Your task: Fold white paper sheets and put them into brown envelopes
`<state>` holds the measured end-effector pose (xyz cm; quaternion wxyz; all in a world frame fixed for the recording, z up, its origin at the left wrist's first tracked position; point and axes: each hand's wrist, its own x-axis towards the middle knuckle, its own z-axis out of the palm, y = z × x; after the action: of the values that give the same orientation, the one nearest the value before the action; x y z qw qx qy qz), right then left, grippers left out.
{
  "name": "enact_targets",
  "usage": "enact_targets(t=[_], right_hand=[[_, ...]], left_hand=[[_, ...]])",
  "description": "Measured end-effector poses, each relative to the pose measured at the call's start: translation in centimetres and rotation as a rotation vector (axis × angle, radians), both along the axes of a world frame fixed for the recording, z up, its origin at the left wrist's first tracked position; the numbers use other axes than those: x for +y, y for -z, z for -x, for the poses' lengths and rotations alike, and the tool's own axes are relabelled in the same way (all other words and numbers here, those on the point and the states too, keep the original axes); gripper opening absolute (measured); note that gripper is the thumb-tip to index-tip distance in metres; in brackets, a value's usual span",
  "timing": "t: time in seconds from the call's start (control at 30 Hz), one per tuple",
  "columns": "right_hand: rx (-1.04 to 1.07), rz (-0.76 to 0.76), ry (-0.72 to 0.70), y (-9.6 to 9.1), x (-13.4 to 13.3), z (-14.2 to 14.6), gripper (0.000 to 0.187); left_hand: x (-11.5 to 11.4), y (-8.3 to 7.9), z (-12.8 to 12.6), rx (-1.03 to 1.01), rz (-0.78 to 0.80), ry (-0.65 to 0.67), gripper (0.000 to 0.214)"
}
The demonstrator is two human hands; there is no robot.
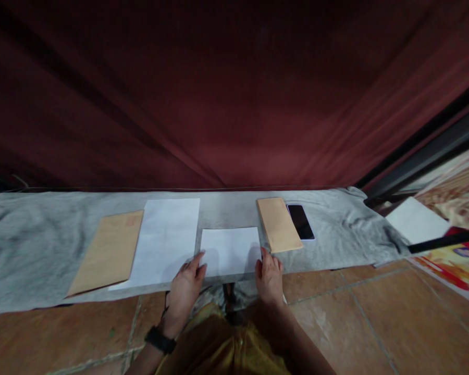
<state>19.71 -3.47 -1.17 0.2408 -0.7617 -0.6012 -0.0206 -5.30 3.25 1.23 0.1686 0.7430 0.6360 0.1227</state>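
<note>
A folded white sheet point(230, 250) lies on the grey cloth point(31, 245) straight in front of me. My left hand point(185, 289) rests at its near left corner, fingers stretched out and touching the paper. At the near right corner sits my right hand point(269, 276), fingers flat and together on the sheet's edge. A black watch is on my left wrist. Left of the folded sheet lie a larger white sheet point(164, 239) and a big brown envelope point(109, 250). A smaller brown envelope point(278, 224) lies just right of it.
A black phone point(300, 221) lies screen-up beside the small envelope. A dark red curtain point(234, 94) hangs behind the cloth. Another white sheet point(416, 221) and colourful printed material point(459, 260) lie at the far right. Brown floor tiles point(375, 323) surround me.
</note>
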Motion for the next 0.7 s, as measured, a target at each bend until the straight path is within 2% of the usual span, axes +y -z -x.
enact_targets(t=[0.2,0.47,0.7], right_hand=[[-0.034,0.018,0.008,-0.51,0.06,0.2,0.039],[-0.073,0.029,-0.002,-0.58,0.07,0.27,0.039],[-0.078,-0.019,-0.052,-0.26,-0.01,-0.1,0.037]], left_hand=[[0.0,0.01,-0.17,0.039,-0.014,0.011,0.043],[-0.3,-0.83,-0.74,0.088,-0.055,0.029,0.041],[-0.65,-0.46,-0.88,0.061,-0.102,0.012,0.039]])
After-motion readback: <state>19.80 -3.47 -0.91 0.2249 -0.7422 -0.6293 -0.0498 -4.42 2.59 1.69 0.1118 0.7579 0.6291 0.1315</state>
